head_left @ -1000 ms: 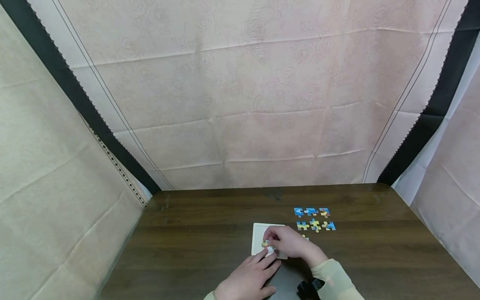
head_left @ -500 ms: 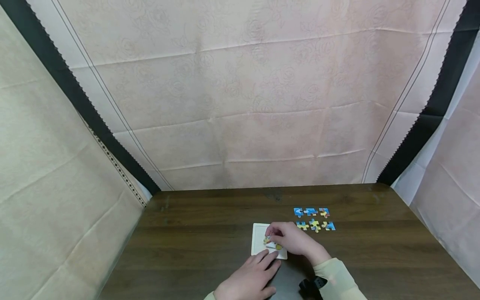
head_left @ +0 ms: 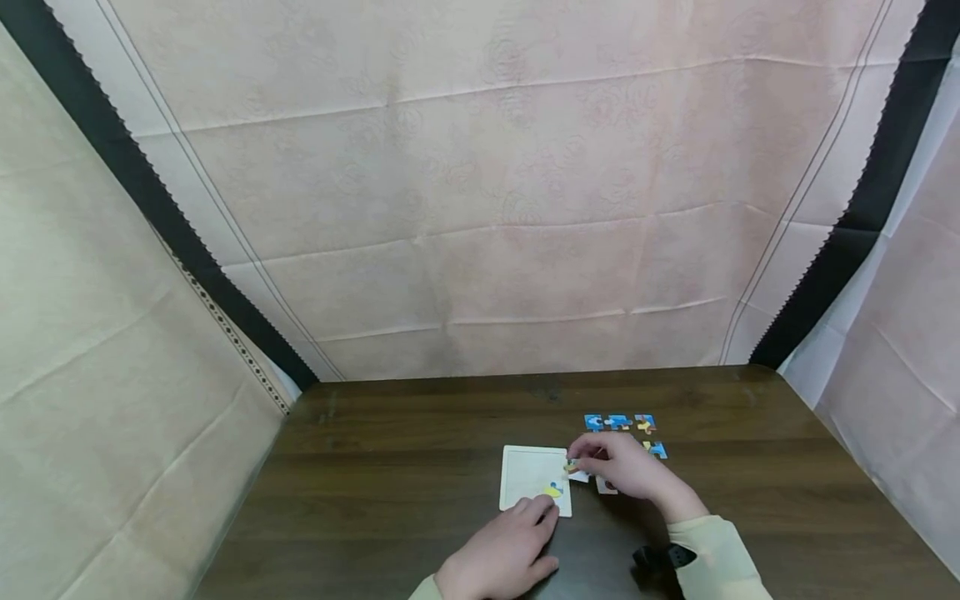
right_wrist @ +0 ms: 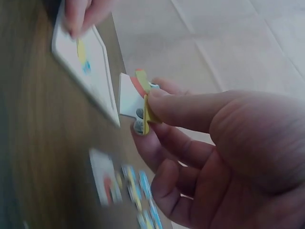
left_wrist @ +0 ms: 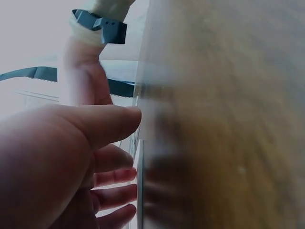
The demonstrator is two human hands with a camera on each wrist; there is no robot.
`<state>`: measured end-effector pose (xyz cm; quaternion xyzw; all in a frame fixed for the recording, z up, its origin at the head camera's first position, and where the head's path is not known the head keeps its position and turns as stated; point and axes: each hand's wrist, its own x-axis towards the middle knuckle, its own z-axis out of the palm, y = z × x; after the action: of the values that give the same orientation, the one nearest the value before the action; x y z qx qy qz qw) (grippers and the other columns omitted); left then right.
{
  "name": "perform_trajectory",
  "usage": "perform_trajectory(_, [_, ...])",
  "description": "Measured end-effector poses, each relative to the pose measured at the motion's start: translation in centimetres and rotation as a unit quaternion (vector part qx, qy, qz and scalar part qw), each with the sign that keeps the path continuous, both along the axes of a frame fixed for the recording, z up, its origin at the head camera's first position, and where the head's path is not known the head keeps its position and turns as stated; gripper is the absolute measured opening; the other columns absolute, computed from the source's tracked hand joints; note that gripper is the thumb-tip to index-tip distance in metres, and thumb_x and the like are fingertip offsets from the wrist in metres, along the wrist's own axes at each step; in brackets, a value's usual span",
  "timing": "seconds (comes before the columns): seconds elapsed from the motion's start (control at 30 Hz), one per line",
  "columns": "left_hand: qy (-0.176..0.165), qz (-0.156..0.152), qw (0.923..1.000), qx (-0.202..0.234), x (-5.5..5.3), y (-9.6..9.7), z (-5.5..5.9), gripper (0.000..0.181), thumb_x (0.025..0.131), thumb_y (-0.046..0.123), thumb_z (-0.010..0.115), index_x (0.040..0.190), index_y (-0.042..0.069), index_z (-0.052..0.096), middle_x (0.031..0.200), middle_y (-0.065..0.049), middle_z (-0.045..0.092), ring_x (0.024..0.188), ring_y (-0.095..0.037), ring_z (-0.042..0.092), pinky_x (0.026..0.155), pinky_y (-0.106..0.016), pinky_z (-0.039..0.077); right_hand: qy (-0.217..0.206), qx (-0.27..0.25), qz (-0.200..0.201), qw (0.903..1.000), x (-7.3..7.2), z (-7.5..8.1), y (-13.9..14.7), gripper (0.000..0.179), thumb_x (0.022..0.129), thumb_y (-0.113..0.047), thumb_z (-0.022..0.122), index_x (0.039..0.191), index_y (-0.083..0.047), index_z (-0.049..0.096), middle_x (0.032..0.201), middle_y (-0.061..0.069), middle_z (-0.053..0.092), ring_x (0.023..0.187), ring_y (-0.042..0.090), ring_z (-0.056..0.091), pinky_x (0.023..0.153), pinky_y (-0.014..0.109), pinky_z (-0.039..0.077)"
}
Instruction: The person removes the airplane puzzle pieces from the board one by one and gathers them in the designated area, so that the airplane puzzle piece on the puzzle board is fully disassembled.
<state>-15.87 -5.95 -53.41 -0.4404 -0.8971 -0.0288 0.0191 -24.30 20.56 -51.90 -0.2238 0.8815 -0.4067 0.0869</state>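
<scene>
A white puzzle board (head_left: 528, 471) lies on the table, one yellow-and-blue jigsaw piece (head_left: 552, 491) near its lower right corner. My left hand (head_left: 501, 546) rests its fingertips on the board's front edge, fingers relaxed. In the left wrist view its thumb (left_wrist: 114, 121) points towards the table and the fingers curve past the edge. Just right of the board, my right hand (head_left: 630, 468) pinches jigsaw pieces (right_wrist: 131, 95) between thumb and fingertips. They overlap: a white one with red and grey print, and a yellow-edged one. A white-edged jigsaw piece (head_left: 606, 486) lies under that hand.
Blue-and-yellow jigsaw pieces (head_left: 618, 422) lie in rows behind the right hand, which partly covers them. The dark wooden table (head_left: 375, 483) is enclosed by pale cloth walls (head_left: 480, 208). A black band (head_left: 663, 558) circles the right wrist.
My right hand has moved right, off the board, with jigsaw pieces in its fingers, uncovering the piece on the board. The left hand has stayed at the front edge.
</scene>
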Motion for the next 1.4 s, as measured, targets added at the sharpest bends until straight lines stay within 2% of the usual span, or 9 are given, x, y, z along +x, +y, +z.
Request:
perform_trajectory(0.13, [0.026,0.004,0.9997,-0.003,-0.2,0.1,-0.1,0.057,0.105,0.041,0.067,0.147,0.003,0.062,0.142,-0.003,0.052,0.114,-0.014,0.054,0.103,-0.024,0.046,0.005,0.014,-0.022,0.9996,0.1,-0.3,2.3,0.012,0.104,-0.020,0.072,0.113,-0.015,0.077,0.095,-0.005,0.069,0.082,0.017,0.064,0.071,0.034,0.055])
perform_trajectory(0.27, [0.022,0.015,0.9996,-0.010,-0.3,0.2,-0.3,0.056,0.105,0.042,0.066,0.146,0.004,0.063,0.141,-0.003,0.051,0.110,-0.014,0.051,0.101,-0.024,0.046,0.000,0.031,-0.045,0.9985,0.5,-0.4,4.7,0.009,0.102,-0.020,0.076,0.109,-0.015,0.077,0.096,-0.006,0.071,0.087,0.015,0.063,0.078,0.033,0.056])
perform_trajectory(0.37, [0.012,0.025,0.9995,-0.015,-0.3,0.3,-0.3,0.056,0.106,0.042,0.065,0.147,0.004,0.062,0.146,-0.003,0.049,0.113,-0.014,0.051,0.103,-0.024,0.045,-0.012,0.036,-0.051,0.9980,0.7,-0.4,6.2,0.008,0.101,-0.019,0.076,0.107,-0.014,0.077,0.099,-0.004,0.072,0.088,0.016,0.063,0.079,0.033,0.056])
perform_trajectory(0.53, [0.024,0.027,0.9993,-0.010,-0.1,0.2,-0.4,0.057,0.104,0.042,0.067,0.147,0.004,0.062,0.152,-0.004,0.050,0.121,-0.016,0.053,0.107,-0.026,0.045,-0.026,0.038,-0.041,0.9981,0.6,-0.7,7.9,0.009,0.101,-0.016,0.075,0.108,-0.011,0.078,0.100,-0.002,0.072,0.090,0.019,0.063,0.079,0.035,0.056])
perform_trajectory(0.67, [0.025,0.028,0.9992,-0.010,0.0,0.2,-0.4,0.059,0.103,0.043,0.068,0.148,0.005,0.062,0.152,-0.003,0.053,0.123,-0.016,0.053,0.108,-0.027,0.045,-0.028,0.043,-0.043,0.9977,0.7,-0.9,8.3,0.006,0.100,-0.014,0.076,0.105,-0.012,0.079,0.099,-0.003,0.073,0.090,0.018,0.063,0.079,0.036,0.055])
perform_trajectory(0.87, [0.005,0.029,0.9994,-0.016,-0.1,0.4,-0.3,0.060,0.105,0.045,0.066,0.150,0.006,0.061,0.154,-0.001,0.051,0.128,-0.015,0.051,0.109,-0.026,0.044,-0.006,0.057,-0.049,0.9972,0.8,-1.0,8.2,0.004,0.099,-0.014,0.078,0.102,-0.013,0.080,0.096,-0.004,0.073,0.087,0.014,0.063,0.078,0.034,0.055])
perform_trajectory(1.0, [0.005,0.028,0.9993,-0.023,0.0,0.4,-0.2,0.060,0.105,0.045,0.065,0.151,0.007,0.060,0.155,-0.001,0.050,0.129,-0.015,0.050,0.110,-0.026,0.043,-0.017,0.055,-0.057,0.9967,0.9,-0.9,8.2,0.008,0.097,-0.013,0.079,0.105,-0.010,0.079,0.093,-0.004,0.072,0.084,0.014,0.062,0.075,0.032,0.053])
perform_trajectory(1.17, [0.019,0.026,0.9992,-0.025,0.0,0.4,-0.2,0.060,0.105,0.045,0.065,0.151,0.006,0.060,0.155,-0.001,0.051,0.129,-0.015,0.050,0.111,-0.026,0.042,-0.034,0.060,-0.065,0.9955,1.1,-0.5,8.2,0.019,0.089,-0.009,0.087,0.104,-0.007,0.077,0.091,-0.002,0.069,0.083,0.017,0.061,0.073,0.032,0.052])
perform_trajectory(1.4, [0.018,0.028,0.9991,-0.026,0.1,0.4,-0.3,0.062,0.105,0.045,0.065,0.151,0.006,0.060,0.156,-0.002,0.050,0.130,-0.016,0.050,0.111,-0.026,0.042,-0.046,0.091,-0.082,0.9914,1.2,-0.3,7.8,0.028,0.078,-0.004,0.093,0.100,-0.010,0.076,0.093,-0.001,0.067,0.086,0.019,0.060,0.079,0.040,0.052])
